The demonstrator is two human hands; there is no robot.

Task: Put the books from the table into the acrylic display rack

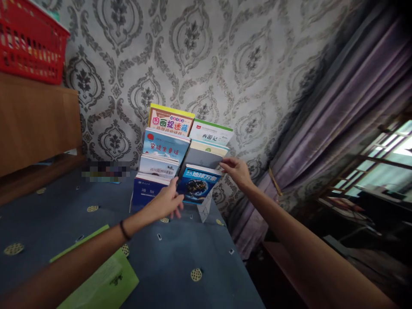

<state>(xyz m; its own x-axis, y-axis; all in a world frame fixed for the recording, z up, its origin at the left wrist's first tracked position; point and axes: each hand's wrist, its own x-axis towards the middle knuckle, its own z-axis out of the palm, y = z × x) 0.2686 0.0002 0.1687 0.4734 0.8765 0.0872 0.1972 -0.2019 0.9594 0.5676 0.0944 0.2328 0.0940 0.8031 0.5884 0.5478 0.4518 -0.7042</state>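
Books stand in two stepped columns on a rack (204, 210) with a pale side panel. My left hand (167, 201) is in front of the lower books, its fingers apart. It hovers between a dark blue book (144, 191) and a blue book with a globe picture (198, 186); whether it touches either is unclear. With its fingertips pinched, my right hand (237, 171) is at the right edge of a grey book (202, 157) behind the globe book. Higher up are a yellow-topped book (170, 120), a light blue book (165, 145) and a green-topped white book (210, 133).
A green book or folder (106, 274) lies on the blue patterned tablecloth (174, 266), partly under my left forearm. At upper left, a red plastic basket (32, 47) sits on a wooden cabinet (38, 120). Patterned wallpaper is behind; a purple curtain (309, 159) hangs right.
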